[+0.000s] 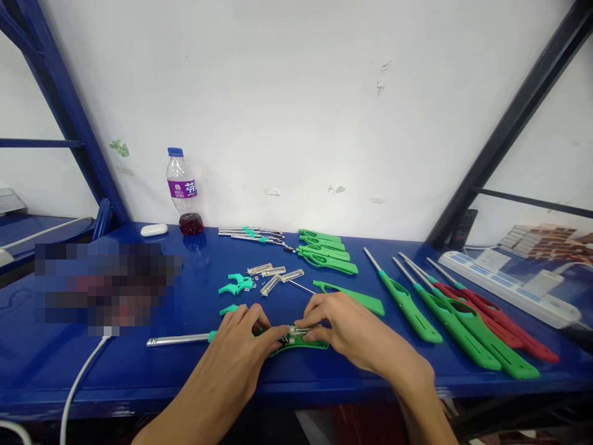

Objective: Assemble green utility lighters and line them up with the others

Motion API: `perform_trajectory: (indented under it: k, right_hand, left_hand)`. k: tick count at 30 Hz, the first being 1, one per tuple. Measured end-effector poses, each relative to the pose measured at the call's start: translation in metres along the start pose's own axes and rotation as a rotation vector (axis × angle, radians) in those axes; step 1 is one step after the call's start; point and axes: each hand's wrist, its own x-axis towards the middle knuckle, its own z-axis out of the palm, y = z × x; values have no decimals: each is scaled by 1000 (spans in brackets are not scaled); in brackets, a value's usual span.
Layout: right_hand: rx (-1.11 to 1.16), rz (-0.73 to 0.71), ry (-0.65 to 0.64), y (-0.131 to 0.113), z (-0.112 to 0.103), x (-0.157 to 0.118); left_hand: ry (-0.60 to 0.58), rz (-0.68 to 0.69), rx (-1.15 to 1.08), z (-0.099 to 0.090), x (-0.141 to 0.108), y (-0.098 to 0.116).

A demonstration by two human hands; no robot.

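Note:
A green lighter shell lies open near the front of the blue table, with a metal tube sticking out to the left. My left hand grips the shell's left part, thumb pressed inside it. My right hand pinches a clear part at the shell's right part. Behind my hands lie several clear tanks and teal triggers. One green half shell rests just beyond my right hand.
Metal tubes with wires and stacked green shells lie at the back. Green lighters, red lighters and a power strip are at the right. A bottle, white case and cable stand or lie left.

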Motion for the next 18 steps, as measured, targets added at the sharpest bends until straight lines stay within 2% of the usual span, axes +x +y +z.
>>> perform_trajectory:
  k: [10,14,18]
  right_hand:
    - [3,-10,0,0,-1,-2]
    - [2,4,132,12,-10,-8]
    - [-91,107,250,42,-23,-15]
  left_hand:
    - [-2,68,33,-3,1,0]
    - [42,64,31,0,-1,-1]
    - [66,54,30,4,-2,-2]
